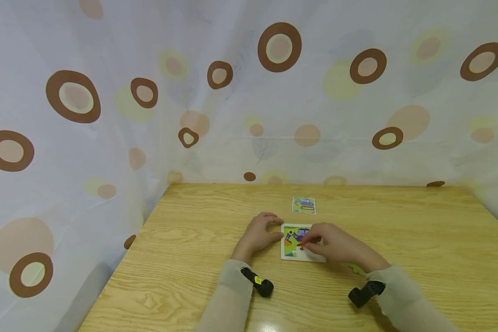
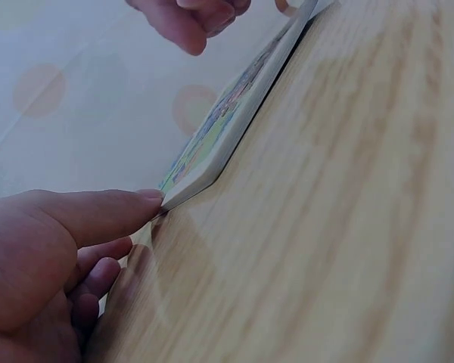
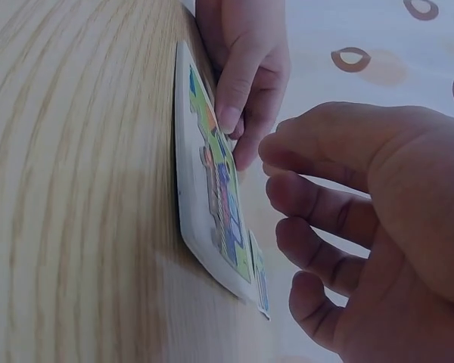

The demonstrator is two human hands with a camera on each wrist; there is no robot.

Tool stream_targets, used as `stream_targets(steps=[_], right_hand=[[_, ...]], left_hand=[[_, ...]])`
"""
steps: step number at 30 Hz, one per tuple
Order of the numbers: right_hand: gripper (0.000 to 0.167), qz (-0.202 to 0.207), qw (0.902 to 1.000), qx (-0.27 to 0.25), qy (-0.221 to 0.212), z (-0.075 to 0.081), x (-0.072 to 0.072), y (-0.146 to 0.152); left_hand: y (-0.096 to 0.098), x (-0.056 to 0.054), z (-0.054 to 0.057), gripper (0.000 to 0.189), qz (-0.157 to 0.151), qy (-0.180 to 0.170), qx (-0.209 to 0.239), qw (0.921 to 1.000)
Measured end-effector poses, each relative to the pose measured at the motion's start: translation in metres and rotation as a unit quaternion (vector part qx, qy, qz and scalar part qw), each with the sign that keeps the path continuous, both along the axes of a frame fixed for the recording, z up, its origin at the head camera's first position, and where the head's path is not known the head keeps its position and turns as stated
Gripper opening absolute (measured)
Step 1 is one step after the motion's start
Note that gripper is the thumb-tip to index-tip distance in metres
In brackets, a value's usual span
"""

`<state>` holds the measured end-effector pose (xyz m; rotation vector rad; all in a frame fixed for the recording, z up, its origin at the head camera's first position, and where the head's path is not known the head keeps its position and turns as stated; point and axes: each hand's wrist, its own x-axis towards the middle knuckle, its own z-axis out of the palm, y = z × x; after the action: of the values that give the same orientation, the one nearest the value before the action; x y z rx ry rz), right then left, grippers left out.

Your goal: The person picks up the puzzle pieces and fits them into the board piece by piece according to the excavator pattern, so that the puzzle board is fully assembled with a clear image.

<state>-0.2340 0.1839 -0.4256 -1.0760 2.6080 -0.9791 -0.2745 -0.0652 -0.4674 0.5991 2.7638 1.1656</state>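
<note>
A white-bordered jigsaw puzzle board [image 1: 288, 257] lies on the table, partly filled with a colourful vehicle picture; its lower part shows bare white. My left hand [image 1: 260, 234] is at the board's left side, the thumb tip touching its edge, as the left wrist view shows too. Over the board's right part hovers my right hand [image 1: 336, 244], hiding some of the picture. In the right wrist view this hand's loosely bent fingers [image 3: 321, 200] stand apart from the board, with nothing seen between them. A green puzzle piece [image 1: 356, 269] lies beneath the right wrist, partly hidden.
Behind the board lies a small picture card [image 1: 304, 205] with a similar vehicle. The wooden table [image 1: 191, 230] meets a pale patterned curtain [image 1: 236, 106] at its back and left. Each wrist carries a black camera mount [image 1: 265, 288].
</note>
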Motion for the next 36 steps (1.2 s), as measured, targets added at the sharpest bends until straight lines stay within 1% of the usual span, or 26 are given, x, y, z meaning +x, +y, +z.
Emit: stream_targets(steps=[10, 17, 22, 24, 27, 31, 36], right_hand=[[0.015, -0.022, 0.9997, 0.003, 0.012, 0.005, 0.005, 0.018], [0.014, -0.025, 0.9988, 0.007, 0.040, 0.006, 0.010, 0.032], [0.015, -0.032, 0.9991, 0.004, 0.029, 0.008, 0.014, 0.045], [0.016, -0.042, 0.9989, 0.008, 0.021, 0.008, 0.014, 0.050], [0.017, -0.046, 0.9985, 0.016, 0.022, 0.008, 0.015, 0.059], [0.020, -0.046, 0.9985, 0.018, 0.021, 0.007, 0.017, 0.070], [0.025, -0.048, 0.9987, 0.012, 0.009, 0.007, 0.020, 0.083]], left_hand=[[0.000, -0.003, -0.003, 0.036, 0.001, -0.002, 0.000, 1.0000], [0.000, -0.002, -0.003, 0.036, 0.003, -0.007, -0.001, 1.0000], [0.001, -0.001, -0.003, 0.036, 0.005, -0.010, -0.001, 0.9999], [0.001, -0.001, -0.003, 0.036, 0.006, -0.011, -0.001, 0.9999], [0.001, -0.002, -0.003, 0.036, 0.007, -0.011, 0.000, 0.9999], [0.001, -0.002, -0.004, 0.035, 0.008, -0.007, 0.000, 0.9999], [0.001, -0.002, -0.003, 0.035, 0.008, -0.008, -0.003, 0.9999]])
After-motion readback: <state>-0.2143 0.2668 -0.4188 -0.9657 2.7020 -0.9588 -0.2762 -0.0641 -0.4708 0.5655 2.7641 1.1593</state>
